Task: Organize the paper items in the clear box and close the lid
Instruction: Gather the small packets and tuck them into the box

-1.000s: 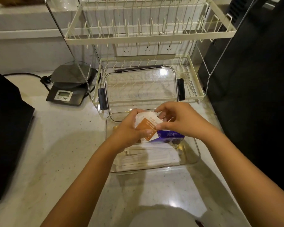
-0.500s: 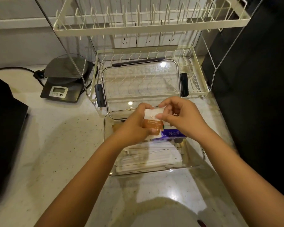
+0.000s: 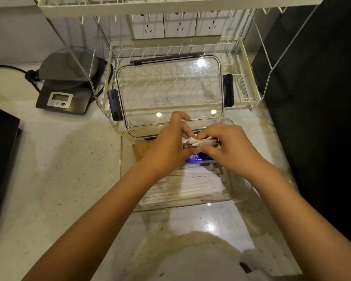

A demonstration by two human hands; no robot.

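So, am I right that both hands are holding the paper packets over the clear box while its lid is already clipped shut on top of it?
Not quite. The head view shows both the left hand and right hand holding the paper packets over the clear box, but the lid is off, lying behind the box against the dish rack.

You have one view only, from the camera on your head: it looks forward and steeply down, close over the clear box (image 3: 128,175) on the counter (image 3: 59,179), reaching the dish rack (image 3: 249,98) at the far side.
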